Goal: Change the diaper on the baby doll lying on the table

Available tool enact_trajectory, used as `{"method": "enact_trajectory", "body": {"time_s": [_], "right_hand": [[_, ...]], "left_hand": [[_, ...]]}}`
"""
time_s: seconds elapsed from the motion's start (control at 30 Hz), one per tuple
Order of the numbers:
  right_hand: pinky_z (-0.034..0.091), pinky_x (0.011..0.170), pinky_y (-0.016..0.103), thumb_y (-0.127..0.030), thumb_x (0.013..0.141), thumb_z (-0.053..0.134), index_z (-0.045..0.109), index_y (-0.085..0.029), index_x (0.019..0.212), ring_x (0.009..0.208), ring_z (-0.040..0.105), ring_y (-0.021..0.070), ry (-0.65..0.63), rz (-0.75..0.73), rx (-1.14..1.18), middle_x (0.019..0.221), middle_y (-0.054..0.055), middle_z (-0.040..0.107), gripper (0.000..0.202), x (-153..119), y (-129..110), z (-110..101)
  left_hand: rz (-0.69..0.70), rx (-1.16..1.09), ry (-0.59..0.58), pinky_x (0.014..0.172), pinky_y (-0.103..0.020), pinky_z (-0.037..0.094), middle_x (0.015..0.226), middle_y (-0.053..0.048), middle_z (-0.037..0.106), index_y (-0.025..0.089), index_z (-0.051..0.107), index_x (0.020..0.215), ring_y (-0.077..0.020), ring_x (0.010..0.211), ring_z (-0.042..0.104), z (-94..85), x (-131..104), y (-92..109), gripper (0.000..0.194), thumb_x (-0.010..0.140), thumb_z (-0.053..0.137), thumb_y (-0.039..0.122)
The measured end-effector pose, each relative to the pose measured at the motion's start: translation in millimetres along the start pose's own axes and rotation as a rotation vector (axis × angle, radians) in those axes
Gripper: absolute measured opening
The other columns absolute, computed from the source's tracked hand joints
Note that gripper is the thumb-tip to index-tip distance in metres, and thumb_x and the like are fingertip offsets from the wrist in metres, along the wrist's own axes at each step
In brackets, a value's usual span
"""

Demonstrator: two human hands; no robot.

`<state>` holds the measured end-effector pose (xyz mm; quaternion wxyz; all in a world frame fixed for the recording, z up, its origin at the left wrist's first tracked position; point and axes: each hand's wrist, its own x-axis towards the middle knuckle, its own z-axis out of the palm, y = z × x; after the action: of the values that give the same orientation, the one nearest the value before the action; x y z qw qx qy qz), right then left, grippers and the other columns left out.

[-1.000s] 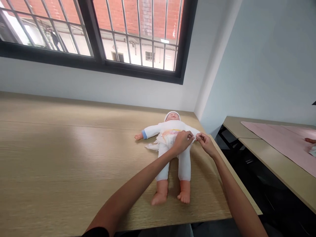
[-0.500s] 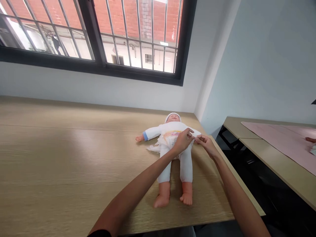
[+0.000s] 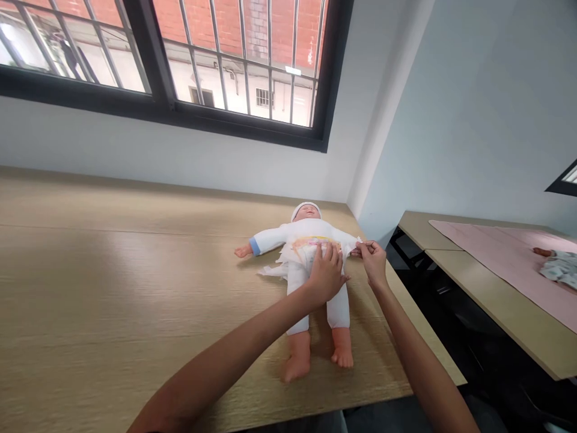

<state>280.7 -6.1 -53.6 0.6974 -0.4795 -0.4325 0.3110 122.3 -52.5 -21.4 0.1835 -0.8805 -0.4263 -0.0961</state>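
Observation:
A baby doll (image 3: 315, 227) in a white suit and white cap lies on its back on the wooden table, its feet toward me. Around its waist is a white diaper (image 3: 288, 255) with a coloured printed band. My left hand (image 3: 327, 272) rests on the diaper's front with its fingers spread. At the doll's arm on the right, my right hand (image 3: 373, 260) pinches a small white piece that looks like the diaper's tab. One loose white flap of the diaper lies out on the table to the left.
The wooden table (image 3: 135, 288) reaches left, below a barred window (image 3: 243, 60). To the right, past a dark gap, a second table (image 3: 487, 282) bears a pink mat (image 3: 487, 252) and another doll (image 3: 559, 267), partly in view.
My left hand has let go near the tab and lies spread on the diaper's front. My right hand stays pinched at the side. The view has turned slightly right.

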Motion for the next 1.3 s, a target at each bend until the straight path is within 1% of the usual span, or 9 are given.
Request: {"method": "enact_trajectory", "body": {"time_s": [0.2, 0.3, 0.4, 0.5, 0.6, 0.73, 0.97, 1.1, 1.3], "right_hand": [[0.054, 0.058, 0.029, -0.036, 0.068, 0.070, 0.056, -0.019, 0.069, 0.054, 0.065, 0.0171, -0.066, -0.093, -0.144, 0.058, 0.000, 0.066, 0.022, 0, -17, 14], [0.054, 0.058, 0.029, -0.036, 0.068, 0.070, 0.055, -0.020, 0.070, 0.055, 0.065, 0.0174, -0.050, -0.114, -0.136, 0.058, -0.001, 0.065, 0.022, -1, -20, 12], [0.054, 0.060, 0.029, -0.034, 0.069, 0.069, 0.055, -0.020, 0.070, 0.056, 0.065, 0.0173, 0.000, -0.101, -0.110, 0.057, -0.001, 0.065, 0.020, -1, -17, 7], [0.054, 0.061, 0.030, -0.033, 0.068, 0.069, 0.055, -0.020, 0.068, 0.055, 0.065, 0.0169, 0.033, -0.084, -0.083, 0.056, -0.001, 0.065, 0.019, 0, -12, 3], [0.054, 0.061, 0.030, -0.034, 0.068, 0.069, 0.055, -0.020, 0.069, 0.055, 0.065, 0.0168, 0.035, -0.088, -0.048, 0.057, -0.002, 0.065, 0.020, -2, -11, 5], [0.054, 0.062, 0.029, -0.035, 0.069, 0.069, 0.054, -0.020, 0.071, 0.056, 0.064, 0.0157, 0.008, -0.116, -0.036, 0.058, -0.002, 0.065, 0.021, -9, -14, 11], [0.056, 0.061, 0.029, -0.043, 0.069, 0.070, 0.055, -0.020, 0.071, 0.057, 0.063, 0.0145, -0.014, -0.110, -0.075, 0.061, -0.002, 0.063, 0.027, -12, -13, 14], [0.057, 0.057, 0.030, -0.042, 0.066, 0.072, 0.055, -0.020, 0.073, 0.056, 0.063, 0.0151, 0.025, -0.061, -0.049, 0.064, -0.001, 0.063, 0.029, -8, -8, 12], [0.060, 0.055, 0.032, -0.031, 0.060, 0.074, 0.052, -0.020, 0.068, 0.055, 0.066, 0.0176, 0.153, 0.143, 0.140, 0.061, -0.002, 0.063, 0.026, 3, 3, 5]], "left_hand": [[0.046, 0.051, 0.047, 0.101, -0.054, 0.031, 0.137, -0.022, 0.050, 0.003, 0.056, 0.125, -0.0370, 0.127, 0.042, 7.1, 3, 1, 0.051, 0.091, 0.042, 0.038], [0.099, 0.002, 0.032, 0.101, -0.046, 0.033, 0.128, -0.022, 0.057, 0.002, 0.058, 0.120, -0.0327, 0.125, 0.044, 2.0, 8, -6, 0.054, 0.091, 0.042, 0.044], [0.064, -0.033, 0.031, 0.096, -0.041, 0.036, 0.123, -0.021, 0.060, 0.003, 0.059, 0.116, -0.0310, 0.118, 0.049, -4.0, 11, -11, 0.058, 0.090, 0.044, 0.053], [0.047, -0.060, 0.068, 0.091, -0.041, 0.038, 0.130, -0.019, 0.055, 0.005, 0.054, 0.123, -0.0302, 0.112, 0.051, -4.5, 11, -12, 0.063, 0.088, 0.048, 0.057], [0.095, -0.082, 0.118, 0.096, -0.043, 0.033, 0.136, -0.018, 0.051, 0.006, 0.047, 0.133, -0.0301, 0.117, 0.047, 3.2, 12, -13, 0.068, 0.090, 0.039, 0.060], [0.151, -0.094, 0.168, 0.097, -0.046, 0.032, 0.129, -0.019, 0.056, 0.006, 0.053, 0.128, -0.0309, 0.118, 0.046, 15.8, 13, -15, 0.069, 0.093, 0.030, 0.061], [0.195, -0.113, 0.206, 0.102, -0.043, 0.031, 0.109, -0.020, 0.065, 0.002, 0.060, 0.117, -0.0315, 0.118, 0.049, 16.7, 16, -12, 0.062, 0.093, 0.037, 0.054], [0.201, -0.072, 0.166, 0.099, -0.041, 0.033, 0.109, -0.021, 0.063, -0.001, 0.059, 0.115, -0.0321, 0.112, 0.052, 9.3, 15, -6, 0.058, 0.091, 0.047, 0.050], [0.258, -0.046, 0.092, 0.096, -0.038, 0.035, 0.102, -0.017, 0.066, 0.004, 0.063, 0.102, -0.0297, 0.102, 0.056, 4.3, 14, -3, 0.051, 0.087, 0.053, 0.052]]}}
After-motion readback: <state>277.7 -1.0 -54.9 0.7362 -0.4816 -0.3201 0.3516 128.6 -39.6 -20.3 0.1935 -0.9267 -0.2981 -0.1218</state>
